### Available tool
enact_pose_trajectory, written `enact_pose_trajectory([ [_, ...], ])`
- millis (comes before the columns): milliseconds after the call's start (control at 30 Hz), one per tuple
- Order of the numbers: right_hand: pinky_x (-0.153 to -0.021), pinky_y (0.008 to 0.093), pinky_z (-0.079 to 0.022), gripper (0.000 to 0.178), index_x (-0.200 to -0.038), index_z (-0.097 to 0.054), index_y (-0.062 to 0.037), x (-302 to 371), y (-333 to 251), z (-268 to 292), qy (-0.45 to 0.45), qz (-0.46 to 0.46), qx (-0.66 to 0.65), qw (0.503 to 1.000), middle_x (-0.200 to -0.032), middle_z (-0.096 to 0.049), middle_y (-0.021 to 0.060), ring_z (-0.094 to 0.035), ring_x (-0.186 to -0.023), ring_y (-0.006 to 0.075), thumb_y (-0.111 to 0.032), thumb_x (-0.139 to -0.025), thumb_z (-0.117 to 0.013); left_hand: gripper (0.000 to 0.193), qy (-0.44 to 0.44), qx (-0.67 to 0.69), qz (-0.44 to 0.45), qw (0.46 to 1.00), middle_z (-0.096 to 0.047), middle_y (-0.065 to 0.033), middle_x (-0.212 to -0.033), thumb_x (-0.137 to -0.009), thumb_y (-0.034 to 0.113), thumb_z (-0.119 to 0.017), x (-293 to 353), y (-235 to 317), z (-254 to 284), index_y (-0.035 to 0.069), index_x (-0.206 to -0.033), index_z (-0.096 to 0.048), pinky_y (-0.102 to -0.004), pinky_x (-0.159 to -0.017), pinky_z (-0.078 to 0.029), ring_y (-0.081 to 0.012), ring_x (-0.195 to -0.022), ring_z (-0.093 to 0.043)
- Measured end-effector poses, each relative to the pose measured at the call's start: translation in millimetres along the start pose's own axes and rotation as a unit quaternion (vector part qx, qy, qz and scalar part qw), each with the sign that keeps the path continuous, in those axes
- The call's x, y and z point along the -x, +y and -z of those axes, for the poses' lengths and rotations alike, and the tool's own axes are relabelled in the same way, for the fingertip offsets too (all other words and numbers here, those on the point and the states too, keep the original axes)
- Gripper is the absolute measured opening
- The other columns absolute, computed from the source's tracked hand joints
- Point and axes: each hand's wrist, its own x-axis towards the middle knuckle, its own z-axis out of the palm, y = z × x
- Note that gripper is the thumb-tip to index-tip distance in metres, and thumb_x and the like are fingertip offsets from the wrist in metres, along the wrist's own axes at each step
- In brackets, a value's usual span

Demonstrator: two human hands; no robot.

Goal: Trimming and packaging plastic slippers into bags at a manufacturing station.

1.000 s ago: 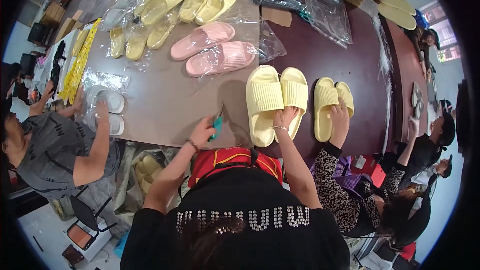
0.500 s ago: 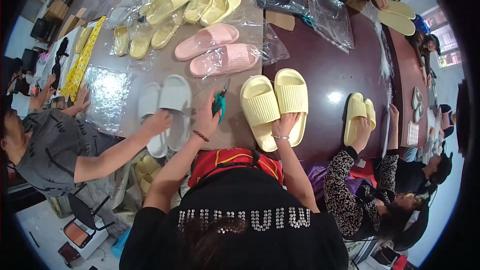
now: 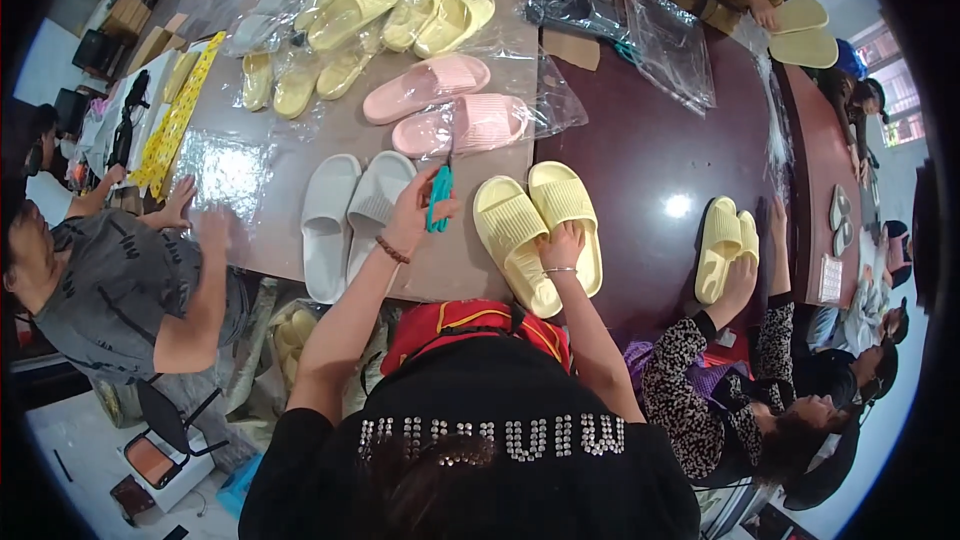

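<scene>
My left hand [image 3: 412, 212] is closed round the teal handle of small scissors [image 3: 440, 198], whose blades point away toward the pink slippers. Before me lies a pair of pale yellow slippers [image 3: 515, 215] with ribbed straps. My right hand [image 3: 563, 250] grips the right-hand one by its inner side; some fingertips are hidden at the strap. Grey slippers [image 3: 330, 225] lie beside my left wrist, the forearm covering part of one. Beyond my hands, a pink slipper pair [image 3: 430, 90] sits on clear plastic film.
Bagged yellow slippers [image 3: 360, 5] pile up at the far left. At left, a co-worker's hands [image 3: 210, 230] are by a stack of clear bags [image 3: 225, 172]. Another co-worker at right holds yellow slippers [image 3: 715, 250]. A black bundle in plastic [image 3: 570, 5] lies at the back.
The co-worker at left has let go of the grey slippers and drawn that hand back toward the bags. My yellow slippers have tilted and shifted slightly toward me. The scissors have turned more upright.
</scene>
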Motion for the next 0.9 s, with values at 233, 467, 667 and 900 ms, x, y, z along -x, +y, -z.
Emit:
enact_pose_trajectory([
  [233,-0.094,0.0444,-0.022,0.032,-0.089,-0.054,-0.0001,-1,-5,4,-0.02,-0.001,-0.023,1.0,-0.097,-0.052,0.012,-0.04,-0.102,0.0313,-0.012,-0.06,-0.057,0.032,-0.161,-0.026,0.198,0.966,-0.057,-0.0078,-0.08,-0.073,0.011,-0.061,2,-12,-24,-0.001,-0.1,-0.049,-0.0239,-0.054,-0.047,-0.0133,-0.066,-0.057],
  [467,-0.091,0.0447,-0.022,0.035,-0.091,-0.054,-0.0025,14,-26,30,0.106,0.085,-0.019,0.99,-0.095,-0.052,0.0109,-0.041,-0.099,0.031,-0.009,-0.056,-0.055,0.027,-0.205,0.017,0.26,0.944,-0.059,-0.0119,-0.084,-0.073,0.011,-0.058,4,0,-37,-0.003,-0.095,-0.05,-0.0255,-0.059,-0.05,-0.0166,-0.071,-0.06],
  [667,-0.09,0.0469,-0.022,0.041,-0.095,-0.053,-0.0038,26,-37,41,0.114,0.108,0.0,0.988,-0.097,-0.051,0.0109,-0.04,-0.101,0.0306,-0.009,-0.054,-0.055,0.029,-0.207,0.058,0.312,0.926,-0.058,-0.0143,-0.085,-0.074,0.013,-0.056,8,9,-37,-0.003,-0.097,-0.048,-0.0299,-0.064,-0.051,-0.0208,-0.073,-0.06],
  [900,-0.089,0.0456,-0.022,0.038,-0.094,-0.053,-0.0043,29,-43,48,0.13,0.123,0.014,0.984,-0.095,-0.051,0.0103,-0.039,-0.103,0.0314,-0.007,-0.056,-0.056,0.03,-0.187,0.083,0.346,0.916,-0.058,-0.0155,-0.087,-0.076,0.013,-0.051,4,17,-35,-0.002,-0.101,-0.046,-0.0338,-0.065,-0.051,-0.0242,-0.076,-0.06],
])
